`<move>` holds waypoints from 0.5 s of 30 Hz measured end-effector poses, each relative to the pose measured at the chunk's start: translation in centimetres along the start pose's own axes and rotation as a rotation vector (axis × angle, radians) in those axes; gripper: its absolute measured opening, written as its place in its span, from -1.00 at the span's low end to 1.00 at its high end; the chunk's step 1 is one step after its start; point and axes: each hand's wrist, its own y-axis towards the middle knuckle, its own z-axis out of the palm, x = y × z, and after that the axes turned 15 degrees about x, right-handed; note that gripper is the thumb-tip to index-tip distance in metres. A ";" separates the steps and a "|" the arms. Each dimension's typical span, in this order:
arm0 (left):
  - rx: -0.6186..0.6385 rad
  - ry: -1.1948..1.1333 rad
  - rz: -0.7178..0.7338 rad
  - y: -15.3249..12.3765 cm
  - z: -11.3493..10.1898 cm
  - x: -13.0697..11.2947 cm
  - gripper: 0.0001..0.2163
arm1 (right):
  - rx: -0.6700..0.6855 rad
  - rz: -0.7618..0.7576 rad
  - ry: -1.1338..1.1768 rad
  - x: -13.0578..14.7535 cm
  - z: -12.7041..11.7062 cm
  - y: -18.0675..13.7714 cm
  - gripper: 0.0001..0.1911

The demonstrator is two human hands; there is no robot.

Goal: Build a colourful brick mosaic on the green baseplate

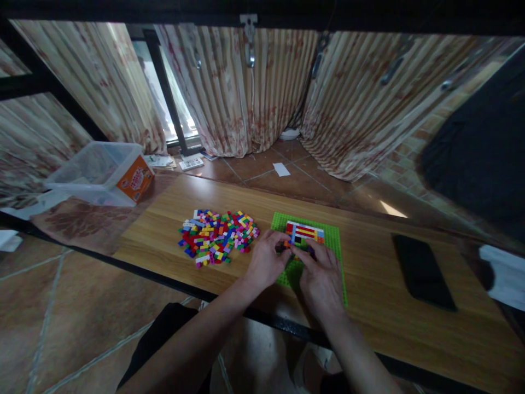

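A green baseplate [334, 241] lies on the wooden table, bearing a built block of coloured bricks [305, 232] with white, red, yellow and blue rows. At the near left side of this block, my left hand [266, 260] has its thumb and forefinger closed around a small building brick, with orange showing at the fingertips. From the right, my right hand [322, 273] reaches over the plate, fingers bent and the forefinger meeting the left fingertips. What the right fingers hold, if anything, is hidden. Left of the plate spreads a pile of loose bricks [221, 235] in many colours.
A black phone-like slab [422, 271] rests on the table [369, 295] at the right. Beyond its left end stands a clear plastic box [94, 169] with an orange label. Striped curtains [266, 93] hang behind, and a white paper [281, 169] lies on the tiled floor.
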 end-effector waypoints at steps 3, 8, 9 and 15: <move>0.020 -0.001 0.017 0.0 -0.9 -0.2 -0.78 | -0.029 -0.008 0.074 -0.3 0.2 -0.1 -0.51; -0.047 0.261 -0.020 0.2 -5.3 0.4 -0.85 | -0.087 0.026 0.255 -0.5 -0.1 0.2 -0.61; -0.037 0.344 -0.040 0.2 -6.4 0.7 -0.87 | -0.097 0.037 0.275 -0.5 -0.2 0.2 -0.63; 0.144 0.593 -0.154 -0.4 -10.3 2.4 -0.95 | -0.170 0.071 0.386 -0.4 -0.7 0.6 -0.71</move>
